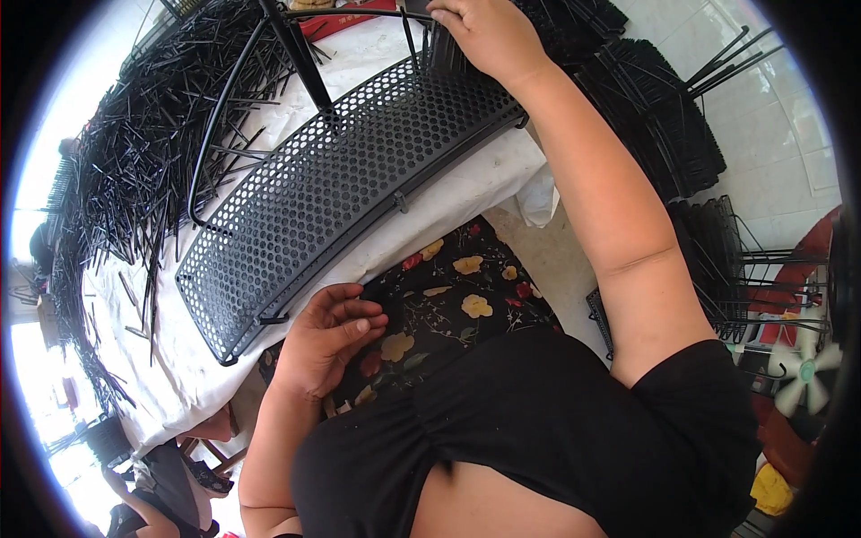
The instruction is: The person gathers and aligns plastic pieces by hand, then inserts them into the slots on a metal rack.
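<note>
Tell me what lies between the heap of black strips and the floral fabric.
In the head view, the black mesh, then a band of white cloth, lies between the heap and the fabric.

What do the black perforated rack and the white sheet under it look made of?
Perforated rack: probably plastic, satin black; even holes and soft sheen fit, though coated metal is possible. White sheet: perhaps cloth or thin plastic, dull finish, judging by creases.
</note>
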`<state>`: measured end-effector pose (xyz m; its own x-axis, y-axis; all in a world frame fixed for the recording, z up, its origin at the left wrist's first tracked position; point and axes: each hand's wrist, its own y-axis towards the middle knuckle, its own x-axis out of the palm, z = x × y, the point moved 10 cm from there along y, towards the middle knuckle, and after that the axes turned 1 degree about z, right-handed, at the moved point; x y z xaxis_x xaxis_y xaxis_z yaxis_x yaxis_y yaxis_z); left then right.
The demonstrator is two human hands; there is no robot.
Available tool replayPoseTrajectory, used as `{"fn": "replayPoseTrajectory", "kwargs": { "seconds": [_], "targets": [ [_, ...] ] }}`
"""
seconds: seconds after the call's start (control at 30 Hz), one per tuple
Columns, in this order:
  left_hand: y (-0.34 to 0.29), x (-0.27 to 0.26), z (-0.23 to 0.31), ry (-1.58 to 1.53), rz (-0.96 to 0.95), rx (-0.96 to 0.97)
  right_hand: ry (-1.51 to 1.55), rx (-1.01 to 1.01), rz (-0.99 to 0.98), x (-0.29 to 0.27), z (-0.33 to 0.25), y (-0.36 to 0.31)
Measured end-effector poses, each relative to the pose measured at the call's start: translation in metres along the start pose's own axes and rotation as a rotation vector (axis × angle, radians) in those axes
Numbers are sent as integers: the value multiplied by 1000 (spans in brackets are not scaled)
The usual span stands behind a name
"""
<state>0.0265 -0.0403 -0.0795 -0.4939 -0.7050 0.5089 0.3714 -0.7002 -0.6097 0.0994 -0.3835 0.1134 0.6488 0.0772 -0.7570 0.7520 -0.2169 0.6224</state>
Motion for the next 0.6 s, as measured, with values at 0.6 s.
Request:
{"fn": "replayPoseTrajectory", "kwargs": {
  "seconds": [0.6],
  "targets": [
    [1, -5, -2, -39, 4, 17, -153, 188, -312, 1, 21, -14]
  ]
}}
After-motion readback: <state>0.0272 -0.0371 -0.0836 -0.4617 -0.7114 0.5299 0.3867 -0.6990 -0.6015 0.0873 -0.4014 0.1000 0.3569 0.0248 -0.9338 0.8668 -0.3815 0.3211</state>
